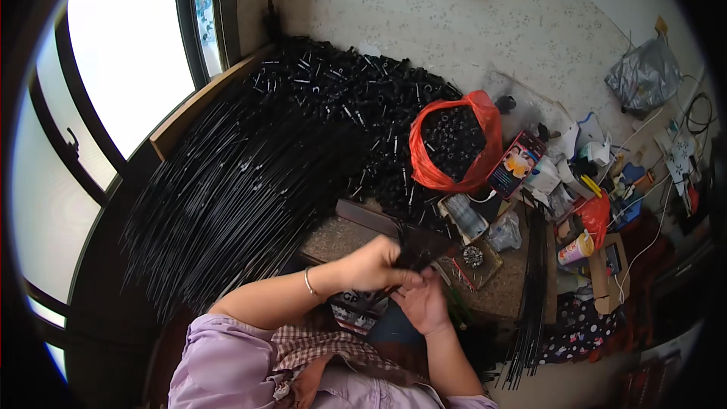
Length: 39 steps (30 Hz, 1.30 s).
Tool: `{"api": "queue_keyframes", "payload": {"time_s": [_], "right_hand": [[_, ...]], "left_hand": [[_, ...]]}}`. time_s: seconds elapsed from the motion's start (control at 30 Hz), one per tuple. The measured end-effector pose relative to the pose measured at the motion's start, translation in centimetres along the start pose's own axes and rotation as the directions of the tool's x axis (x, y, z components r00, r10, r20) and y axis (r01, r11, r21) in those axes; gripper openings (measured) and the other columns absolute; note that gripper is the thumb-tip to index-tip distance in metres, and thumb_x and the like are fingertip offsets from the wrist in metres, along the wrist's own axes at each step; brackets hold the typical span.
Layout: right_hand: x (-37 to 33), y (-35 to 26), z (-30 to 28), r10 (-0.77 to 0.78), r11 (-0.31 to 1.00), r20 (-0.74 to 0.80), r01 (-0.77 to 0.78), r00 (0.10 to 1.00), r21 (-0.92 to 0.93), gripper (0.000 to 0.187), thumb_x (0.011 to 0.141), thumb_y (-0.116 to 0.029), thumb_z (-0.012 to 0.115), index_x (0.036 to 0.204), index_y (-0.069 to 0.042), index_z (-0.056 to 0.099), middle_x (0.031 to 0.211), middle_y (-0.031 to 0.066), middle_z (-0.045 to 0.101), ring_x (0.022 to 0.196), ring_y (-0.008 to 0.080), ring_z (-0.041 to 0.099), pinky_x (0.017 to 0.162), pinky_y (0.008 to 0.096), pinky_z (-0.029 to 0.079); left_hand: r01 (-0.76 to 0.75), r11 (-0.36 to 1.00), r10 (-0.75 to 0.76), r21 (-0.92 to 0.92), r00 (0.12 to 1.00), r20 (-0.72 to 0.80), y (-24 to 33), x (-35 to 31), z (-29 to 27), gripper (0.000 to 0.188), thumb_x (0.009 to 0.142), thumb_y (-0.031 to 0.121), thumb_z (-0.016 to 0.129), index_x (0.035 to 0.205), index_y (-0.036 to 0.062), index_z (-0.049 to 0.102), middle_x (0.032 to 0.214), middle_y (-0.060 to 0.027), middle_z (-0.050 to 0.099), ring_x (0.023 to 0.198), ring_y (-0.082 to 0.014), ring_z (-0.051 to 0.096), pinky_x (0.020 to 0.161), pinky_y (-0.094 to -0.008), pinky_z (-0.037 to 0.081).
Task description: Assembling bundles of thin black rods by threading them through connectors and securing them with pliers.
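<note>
Both my hands meet in front of me at the near edge of the worktable (pixel 322 242). My left hand (pixel 375 265), with a bracelet at its wrist, is closed, its thumb stretched toward the right. Palm up, my right hand (pixel 424 303) touches it from the right, fingers curled and partly hidden. Motion smears both. Dark, blurred material (pixel 424 248) shows just beyond the fingers; I cannot make out what they hold. Behind lies a dark flat bar (pixel 367 216). A large heap of long thin black rods (pixel 235 174) spreads to the left.
Short black parts (pixel 326 79) pile against the wall. A red plastic bag (pixel 418 153) holds small black pieces. Right of it are a phone-like device (pixel 466 216), a printed box (pixel 517 163), a cup (pixel 575 248) and clutter. More black rods (pixel 534 280) overhang the table's right side.
</note>
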State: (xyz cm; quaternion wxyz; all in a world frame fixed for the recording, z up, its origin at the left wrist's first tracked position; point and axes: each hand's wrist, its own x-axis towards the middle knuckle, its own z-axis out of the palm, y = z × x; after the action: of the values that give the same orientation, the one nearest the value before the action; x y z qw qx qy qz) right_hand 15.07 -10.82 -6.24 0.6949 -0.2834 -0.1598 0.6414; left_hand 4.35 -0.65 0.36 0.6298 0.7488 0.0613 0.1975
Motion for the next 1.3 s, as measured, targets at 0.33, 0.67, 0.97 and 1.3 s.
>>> {"api": "queue_keyframes", "payload": {"time_s": [0.33, 0.67, 0.97, 1.3], "right_hand": [[11.3, -5.3, 3.9, -0.012, 0.972, -0.366, -0.075, 0.931, -0.223, 0.061, 0.072, -0.049, 0.041, 0.102, 0.004, 0.035, 0.097, 0.0189, 0.045, 0.089, 0.0304, 0.046, 0.073, 0.0369, 0.039], [4.3, -4.4, 3.7, -0.004, 0.866, 0.334, 0.171, 0.943, -0.471, 0.084, 0.068, -0.064, 0.009, 0.081, 0.007, 0.051, 0.07, 0.0218, 0.054, 0.066, 0.0304, 0.054, 0.073, 0.0358, 0.039], [11.7, -0.2, -1.2, 0.098, 0.929, -0.415, -0.232, 0.905, -0.288, 0.045, 0.075, -0.038, 0.043, 0.1, -0.002, 0.033, 0.085, 0.0146, 0.05, 0.08, 0.0225, 0.05, 0.07, 0.0312, 0.039], [15.5, -1.9, -0.5, -0.634, 0.527, -0.182, 0.249, 0.751, -0.813, 0.031, 0.075, -0.012, 0.047, 0.104, -0.005, 0.036, 0.095, 0.0108, 0.045, 0.082, 0.0174, 0.047, 0.069, 0.0245, 0.038]], "left_hand": [[-0.264, 0.794, 0.254, 0.548, 0.962, 0.096, -10.5, -3.1, 0.2, 0.02, 0.062, 0.01, 0.058, 0.082, 0.0045, 0.054, 0.078, -0.009, 0.054, 0.067, -0.0243, 0.053, 0.06, -0.0307, 0.044], [0.265, 0.701, 0.085, 0.662, 0.891, -0.446, -12.5, -3.0, -1.7, 0.088, 0.046, 0.032, 0.067, 0.117, 0.0061, 0.023, 0.12, -0.0175, 0.021, 0.114, -0.0322, 0.014, 0.091, -0.0422, 0.015], [-0.781, 0.311, 0.131, 0.542, 0.6, 0.789, -12.6, -0.3, -4.3, 0.029, 0.061, 0.024, 0.047, 0.087, 0.0109, 0.054, 0.119, -0.0068, 0.032, 0.113, -0.0218, 0.023, 0.091, -0.0423, 0.014], [-0.622, 0.51, 0.328, 0.594, 0.779, 0.534, -14.4, 0.8, -6.1, 0.026, 0.058, 0.023, 0.049, 0.076, 0.0075, 0.057, 0.114, -0.0068, 0.037, 0.107, -0.0201, 0.032, 0.091, -0.0427, 0.017]]}}
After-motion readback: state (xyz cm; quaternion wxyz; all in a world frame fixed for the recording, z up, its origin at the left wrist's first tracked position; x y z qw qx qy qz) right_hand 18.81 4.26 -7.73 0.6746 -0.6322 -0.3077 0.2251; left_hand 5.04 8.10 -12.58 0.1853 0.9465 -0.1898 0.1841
